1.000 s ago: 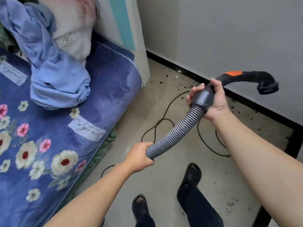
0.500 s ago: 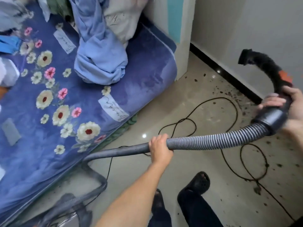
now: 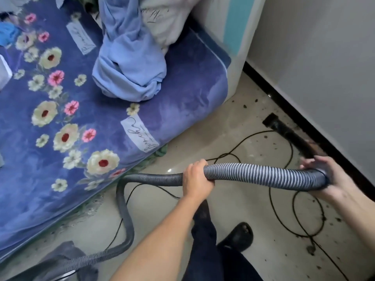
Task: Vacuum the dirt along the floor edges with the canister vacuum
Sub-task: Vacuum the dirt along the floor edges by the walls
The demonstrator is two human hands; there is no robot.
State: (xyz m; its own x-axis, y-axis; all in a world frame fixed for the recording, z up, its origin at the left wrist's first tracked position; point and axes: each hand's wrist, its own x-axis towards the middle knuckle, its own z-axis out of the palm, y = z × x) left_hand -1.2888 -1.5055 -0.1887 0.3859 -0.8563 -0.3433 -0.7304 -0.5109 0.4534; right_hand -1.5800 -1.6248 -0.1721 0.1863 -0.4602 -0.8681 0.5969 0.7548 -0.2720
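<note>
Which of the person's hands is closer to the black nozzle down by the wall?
Right. The right hand grips the end of the hose, just behind the nozzle; the left hand holds the hose farther back along its length.

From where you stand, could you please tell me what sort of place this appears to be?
Probably a home bedroom: a floral bed blanket with a crumpled blue cloth and a pillow lying on it, and a vacuum hose held over the dirt-speckled floor.
</note>
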